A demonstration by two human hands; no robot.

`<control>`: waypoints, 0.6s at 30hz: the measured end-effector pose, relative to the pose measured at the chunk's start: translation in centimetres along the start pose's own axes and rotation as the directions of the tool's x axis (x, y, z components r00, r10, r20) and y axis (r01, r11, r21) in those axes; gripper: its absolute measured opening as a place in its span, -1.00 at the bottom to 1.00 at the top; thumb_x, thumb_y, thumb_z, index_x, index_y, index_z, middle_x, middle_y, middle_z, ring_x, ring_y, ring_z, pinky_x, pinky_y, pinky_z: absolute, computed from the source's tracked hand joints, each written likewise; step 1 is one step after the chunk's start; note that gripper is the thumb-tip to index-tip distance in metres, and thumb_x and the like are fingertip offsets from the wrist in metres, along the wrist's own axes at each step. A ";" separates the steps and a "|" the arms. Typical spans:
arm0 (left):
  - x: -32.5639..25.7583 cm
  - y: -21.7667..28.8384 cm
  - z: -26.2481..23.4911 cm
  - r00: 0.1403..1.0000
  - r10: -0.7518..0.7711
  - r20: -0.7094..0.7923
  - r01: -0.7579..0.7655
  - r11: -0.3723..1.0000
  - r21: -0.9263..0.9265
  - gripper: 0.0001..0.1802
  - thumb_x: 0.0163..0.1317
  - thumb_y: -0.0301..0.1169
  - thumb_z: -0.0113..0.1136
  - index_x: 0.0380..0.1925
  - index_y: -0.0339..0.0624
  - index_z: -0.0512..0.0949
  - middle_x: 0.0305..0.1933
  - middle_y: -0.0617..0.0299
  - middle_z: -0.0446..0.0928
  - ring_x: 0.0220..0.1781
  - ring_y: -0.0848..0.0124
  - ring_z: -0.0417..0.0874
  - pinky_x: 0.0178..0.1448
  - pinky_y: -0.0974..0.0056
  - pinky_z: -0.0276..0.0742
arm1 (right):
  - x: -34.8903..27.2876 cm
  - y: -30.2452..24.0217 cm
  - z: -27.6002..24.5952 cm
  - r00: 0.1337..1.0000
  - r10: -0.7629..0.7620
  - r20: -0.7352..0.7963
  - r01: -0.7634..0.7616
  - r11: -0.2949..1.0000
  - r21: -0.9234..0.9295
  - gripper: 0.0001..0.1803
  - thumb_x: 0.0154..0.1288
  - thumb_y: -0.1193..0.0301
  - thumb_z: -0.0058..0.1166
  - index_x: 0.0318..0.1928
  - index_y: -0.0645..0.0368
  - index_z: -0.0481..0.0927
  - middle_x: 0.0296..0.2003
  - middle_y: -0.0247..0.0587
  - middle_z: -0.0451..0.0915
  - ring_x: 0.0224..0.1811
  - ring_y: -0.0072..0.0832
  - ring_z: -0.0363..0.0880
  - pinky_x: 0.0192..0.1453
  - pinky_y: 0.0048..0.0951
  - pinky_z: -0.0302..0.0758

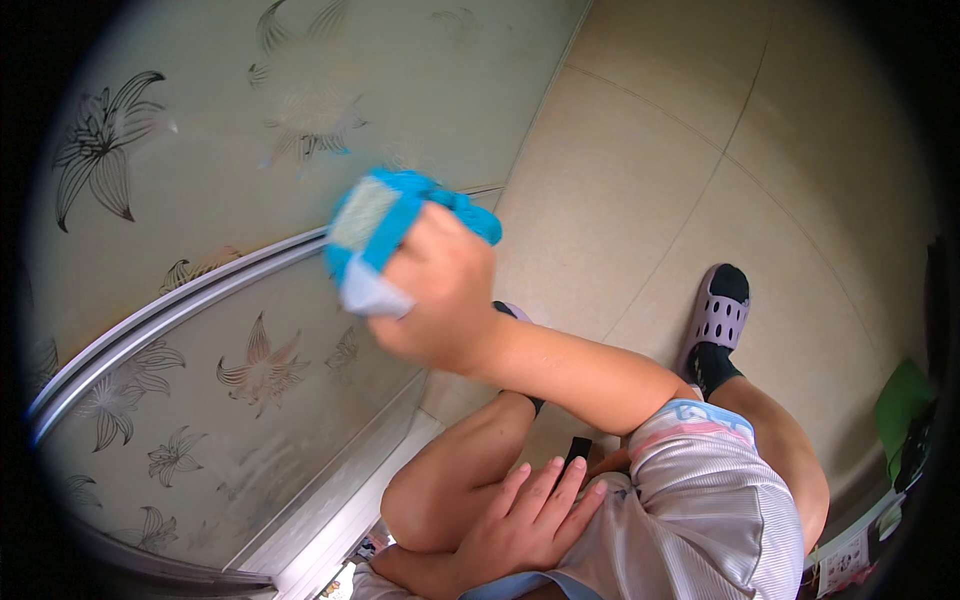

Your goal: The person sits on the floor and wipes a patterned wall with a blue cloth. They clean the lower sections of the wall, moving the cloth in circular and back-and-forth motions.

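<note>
My right hand (440,285) is closed round a bunched bright blue cloth (395,215) with a pale grey patch and a whitish corner. It is blurred by motion. Behind the cloth stands a frosted glass panel (215,150) with dark flower patterns, crossed by a curved-looking silver metal rail (190,297). The cloth overlaps the rail's right end; whether it touches the glass, I cannot tell. Lower down, my left hand (530,525) lies flat on my clothing near my bent knee, fingers stretched and slightly apart, with nothing visible in it.
Beige floor tiles (640,170) stretch along the panel's right side. My foot in a lilac clog (718,315) stands there. A white ledge (330,500) runs below the glass. At the right edge are a green object (900,410) and printed papers (845,565).
</note>
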State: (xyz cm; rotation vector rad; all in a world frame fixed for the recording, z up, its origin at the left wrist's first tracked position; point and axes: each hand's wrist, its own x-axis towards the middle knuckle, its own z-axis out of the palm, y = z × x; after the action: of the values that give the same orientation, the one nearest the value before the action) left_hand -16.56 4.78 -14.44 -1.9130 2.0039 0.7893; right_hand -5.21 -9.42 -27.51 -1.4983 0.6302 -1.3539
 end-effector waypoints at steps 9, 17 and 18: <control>1.4 0.8 -0.7 0.990 -0.022 0.139 0.030 0.998 -0.058 -0.53 0.35 -0.31 -0.01 0.25 0.10 0.54 0.30 0.21 0.54 0.29 0.28 0.57 0.42 0.04 0.33 | 1.8 -2.0 0.4 0.963 -0.268 0.027 0.265 0.961 0.084 -0.81 -0.33 0.37 0.18 -0.58 0.09 0.48 -0.47 -0.24 0.41 -0.35 -0.26 0.45 -0.51 -0.29 0.34; 1.8 0.6 -0.6 0.992 -0.026 0.123 0.037 0.995 -0.089 -0.57 0.35 -0.32 -0.03 0.21 0.09 0.55 0.28 0.21 0.56 0.27 0.30 0.58 0.41 0.06 0.33 | -3.8 8.7 -1.4 0.989 -0.120 0.089 0.134 0.976 -0.173 -0.85 -0.28 0.40 0.22 -0.59 0.08 0.52 -0.48 -0.26 0.51 -0.31 -0.22 0.53 -0.39 -0.24 0.48; 1.8 0.6 -0.5 0.993 -0.016 0.115 0.026 0.996 -0.083 -0.57 0.36 -0.32 -0.03 0.20 0.09 0.55 0.27 0.21 0.56 0.27 0.31 0.58 0.41 0.06 0.33 | -4.6 10.2 -1.9 0.992 -0.086 0.089 0.104 0.970 -0.219 -0.87 -0.22 0.42 0.21 -0.53 0.09 0.56 -0.44 -0.25 0.55 -0.29 -0.22 0.55 -0.35 -0.21 0.52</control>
State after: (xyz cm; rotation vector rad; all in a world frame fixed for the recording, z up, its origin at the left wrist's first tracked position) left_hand -17.20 3.00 -14.87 -1.8848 1.9080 0.9699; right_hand -5.79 -9.94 -38.80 -1.7738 0.6855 -1.3230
